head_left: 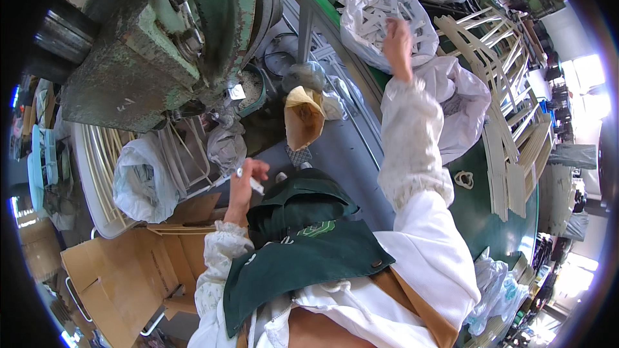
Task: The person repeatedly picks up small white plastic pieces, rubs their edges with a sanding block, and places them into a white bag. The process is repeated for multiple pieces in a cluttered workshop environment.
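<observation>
My right hand (398, 48) reaches over a white plastic bag (351, 38) on the green table. The bag is filled with short white strip-like pieces (377, 20). Motion smears those fingers, so whether they grip a piece does not show. Lower and to the left, my left hand (242, 187) is closed round a small white strip-like piece (256, 186), whose end pokes out past the fingers. A second white bag (458, 90), open at the top, stands against the first one, below my right forearm.
A heavy green machine (138, 58) stands at the upper left. Long pale strips (509, 161) are stacked on the green table (467, 212), near a small white ring-shaped part (463, 180). A brown paper bag (303, 119) stands ahead; cardboard boxes (122, 277) lie lower left.
</observation>
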{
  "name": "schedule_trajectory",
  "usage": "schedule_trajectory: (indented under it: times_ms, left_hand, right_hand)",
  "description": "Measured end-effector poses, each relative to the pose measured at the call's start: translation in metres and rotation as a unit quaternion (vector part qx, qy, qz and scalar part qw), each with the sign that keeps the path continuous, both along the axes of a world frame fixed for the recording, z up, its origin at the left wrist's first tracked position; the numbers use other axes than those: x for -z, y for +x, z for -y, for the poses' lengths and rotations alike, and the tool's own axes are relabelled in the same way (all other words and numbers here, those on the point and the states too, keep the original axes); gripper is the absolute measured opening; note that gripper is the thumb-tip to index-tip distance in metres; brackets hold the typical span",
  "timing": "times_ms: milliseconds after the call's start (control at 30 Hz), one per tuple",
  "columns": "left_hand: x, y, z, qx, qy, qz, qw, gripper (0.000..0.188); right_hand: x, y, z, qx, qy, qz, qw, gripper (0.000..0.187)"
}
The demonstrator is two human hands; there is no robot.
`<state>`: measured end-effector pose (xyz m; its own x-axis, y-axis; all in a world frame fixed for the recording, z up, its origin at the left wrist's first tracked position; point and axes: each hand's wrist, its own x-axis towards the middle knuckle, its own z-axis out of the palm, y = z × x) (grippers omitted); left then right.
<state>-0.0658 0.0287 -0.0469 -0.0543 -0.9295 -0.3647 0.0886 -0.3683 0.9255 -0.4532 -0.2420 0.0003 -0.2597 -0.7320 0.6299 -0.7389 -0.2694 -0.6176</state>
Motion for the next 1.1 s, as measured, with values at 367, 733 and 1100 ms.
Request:
schedule_trajectory:
  times_ms: [367,733,1100]
  left_hand:
    - [-0.043,-0.027,0.032,-0.029,0.020,-0.055,0.998,0.019]
    - [-0.080,-0.001,0.046,-0.276,-0.100,-0.102,0.951,0.016]
    - [-0.085,-0.009,0.053,-0.318,-0.057,-0.198,0.925,0.012]
  right_hand:
    - [0.022,0.240,-0.124,-0.491,0.449,0.447,0.598,0.033]
    - [0.162,0.318,0.013,-0.301,0.209,-0.304,0.880,0.016]
    - [0.144,0.313,0.017,-0.314,0.242,-0.273,0.877,0.019]
